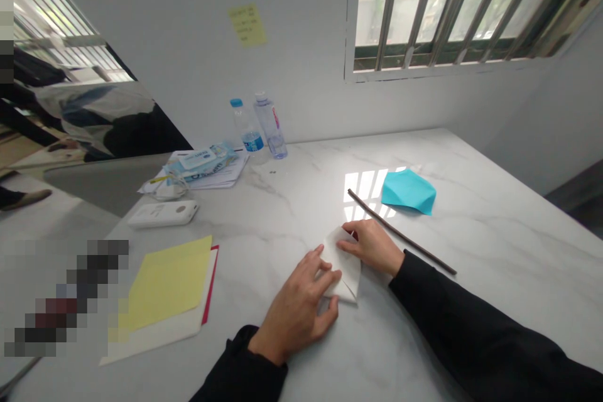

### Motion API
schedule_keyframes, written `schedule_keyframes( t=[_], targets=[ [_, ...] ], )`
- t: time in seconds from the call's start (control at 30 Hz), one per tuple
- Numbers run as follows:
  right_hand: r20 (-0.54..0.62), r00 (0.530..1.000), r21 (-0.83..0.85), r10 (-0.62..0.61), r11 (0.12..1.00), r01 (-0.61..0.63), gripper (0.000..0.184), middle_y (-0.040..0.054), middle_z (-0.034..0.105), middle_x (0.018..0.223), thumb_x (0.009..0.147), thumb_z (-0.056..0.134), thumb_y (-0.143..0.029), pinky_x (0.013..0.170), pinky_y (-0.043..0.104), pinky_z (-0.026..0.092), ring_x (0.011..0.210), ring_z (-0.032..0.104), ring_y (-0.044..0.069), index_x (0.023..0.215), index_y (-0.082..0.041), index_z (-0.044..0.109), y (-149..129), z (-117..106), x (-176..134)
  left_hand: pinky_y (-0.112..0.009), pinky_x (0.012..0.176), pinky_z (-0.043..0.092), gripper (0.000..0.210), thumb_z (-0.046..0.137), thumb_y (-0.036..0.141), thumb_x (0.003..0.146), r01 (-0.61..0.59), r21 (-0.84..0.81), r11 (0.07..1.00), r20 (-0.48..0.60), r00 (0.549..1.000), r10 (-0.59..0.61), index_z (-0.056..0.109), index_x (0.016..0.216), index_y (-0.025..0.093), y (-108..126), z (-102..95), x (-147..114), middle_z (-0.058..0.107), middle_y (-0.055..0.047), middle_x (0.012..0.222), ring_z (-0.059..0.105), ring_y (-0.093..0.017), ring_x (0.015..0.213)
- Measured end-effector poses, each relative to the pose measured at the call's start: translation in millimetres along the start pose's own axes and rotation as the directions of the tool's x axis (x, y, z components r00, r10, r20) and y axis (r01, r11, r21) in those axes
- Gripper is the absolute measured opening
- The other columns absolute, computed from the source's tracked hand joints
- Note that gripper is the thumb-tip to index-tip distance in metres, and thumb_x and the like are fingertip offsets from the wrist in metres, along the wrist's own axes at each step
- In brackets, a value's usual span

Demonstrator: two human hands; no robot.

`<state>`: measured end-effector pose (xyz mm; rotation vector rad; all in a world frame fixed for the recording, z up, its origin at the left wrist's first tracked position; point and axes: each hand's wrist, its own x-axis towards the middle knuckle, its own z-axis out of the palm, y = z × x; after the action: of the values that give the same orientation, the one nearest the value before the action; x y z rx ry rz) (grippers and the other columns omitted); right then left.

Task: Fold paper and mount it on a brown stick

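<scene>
A folded piece of white paper lies on the marble-patterned table between my two hands. My left hand rests over the paper's left side, fingers spread and fingertips on it. At the upper right edge, my right hand pinches the paper between thumb and fingers. Part of the paper is hidden beneath my fingers. A thin brown stick lies diagonally beyond my right hand. Further back is a creased turquoise piece of paper.
Yellow sheets lie on white and red ones at left. Behind them are a white device, a wipes pack on papers, and two plastic bottles near the wall. A barred window is at upper right.
</scene>
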<state>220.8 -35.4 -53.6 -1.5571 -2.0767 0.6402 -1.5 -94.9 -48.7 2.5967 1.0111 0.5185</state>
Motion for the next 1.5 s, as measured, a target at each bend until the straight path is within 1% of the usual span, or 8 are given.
schedule_keyframes(
  t=[0.3,0.47,0.57,0.63,0.77,0.97,1.37,1.5],
  targets=[
    [-0.024,1.000,0.011,-0.007,1.000,0.007,0.024,-0.0032,0.055,0.059,0.087,0.066,-0.024,0.057,0.026,0.026,0.056,0.046,0.011,0.066,-0.018,0.058,1.9,3.7,-2.7,-0.052,0.118,0.045,0.037,0.063,0.014,0.084,-0.022,-0.017,1.000,0.009,1.000,0.023,0.063,0.120,0.023,-2.3,-3.0,3.8,0.062,-0.012,0.124,0.046,-0.030,0.143],
    [-0.065,0.996,-0.024,-0.064,0.998,0.063,0.021,0.0009,0.063,0.069,0.089,0.067,-0.021,0.064,0.026,0.037,0.064,0.056,0.014,0.068,-0.018,0.065,4.0,5.2,-3.5,-0.053,0.118,0.044,0.038,0.062,0.014,0.084,-0.026,-0.009,1.000,-0.005,1.000,0.026,0.063,0.120,0.024,-1.1,-2.8,4.1,0.062,-0.012,0.124,0.045,-0.031,0.143],
    [-0.074,0.990,-0.010,-0.119,0.993,0.119,0.014,0.0034,0.070,0.081,0.091,0.064,-0.017,0.071,0.027,0.045,0.074,0.065,0.017,0.084,-0.020,0.075,3.1,7.2,-5.9,-0.052,0.118,0.044,0.038,0.062,0.014,0.083,-0.021,-0.007,1.000,-0.005,1.000,0.021,0.063,0.120,0.024,-0.1,-3.0,4.7,0.062,-0.012,0.124,0.046,-0.031,0.142],
    [-0.095,0.983,0.009,-0.160,0.987,0.162,0.019,0.0040,0.073,0.090,0.093,0.062,-0.014,0.076,0.028,0.050,0.081,0.069,0.017,0.098,-0.022,0.078,3.3,9.2,-8.7,-0.053,0.118,0.044,0.039,0.063,0.014,0.083,-0.015,-0.004,1.000,-0.006,1.000,0.015,0.064,0.120,0.024,0.6,-3.0,5.0,0.063,-0.011,0.122,0.046,-0.031,0.143],
    [-0.120,0.948,-0.030,-0.296,0.955,0.294,0.023,0.0056,0.075,0.101,0.095,0.060,-0.013,0.085,0.031,0.056,0.089,0.072,0.018,0.105,-0.023,0.078,7.3,14.1,-15.3,-0.053,0.117,0.044,0.041,0.065,0.015,0.082,-0.007,0.015,1.000,-0.018,1.000,0.007,0.065,0.121,0.025,1.3,-1.8,4.7,0.065,-0.010,0.119,0.049,-0.031,0.139],
    [-0.045,0.879,-0.116,-0.476,0.876,0.468,0.023,0.0091,0.076,0.110,0.099,0.056,-0.012,0.086,0.033,0.060,0.093,0.074,0.020,0.108,-0.020,0.075,13.0,13.6,-21.2,-0.050,0.117,0.044,0.041,0.064,0.015,0.082,-0.007,0.003,1.000,-0.024,1.000,0.007,0.064,0.123,0.024,0.6,0.1,2.9,0.064,-0.009,0.119,0.050,-0.029,0.137],
    [0.035,0.816,-0.165,-0.577,0.802,0.574,0.023,0.0123,0.074,0.119,0.097,0.057,-0.012,0.088,0.039,0.062,0.097,0.072,0.023,0.108,-0.018,0.075,14.7,4.3,-24.4,-0.051,0.115,0.048,0.042,0.064,0.015,0.082,-0.005,0.055,0.998,-0.029,1.000,0.006,0.065,0.123,0.024,0.0,4.3,-0.1,0.065,-0.009,0.124,0.052,-0.031,0.137],
    [0.043,0.799,-0.160,-0.599,0.786,0.598,0.023,0.0109,0.075,0.117,0.097,0.056,-0.011,0.088,0.038,0.062,0.096,0.071,0.023,0.107,-0.017,0.076,14.8,5.0,-24.2,-0.051,0.116,0.047,0.043,0.063,0.015,0.084,-0.029,0.069,0.997,-0.028,0.999,0.031,0.064,0.126,0.022,-1.3,5.4,-0.8,0.061,-0.011,0.137,0.050,-0.031,0.139]
  ],
)
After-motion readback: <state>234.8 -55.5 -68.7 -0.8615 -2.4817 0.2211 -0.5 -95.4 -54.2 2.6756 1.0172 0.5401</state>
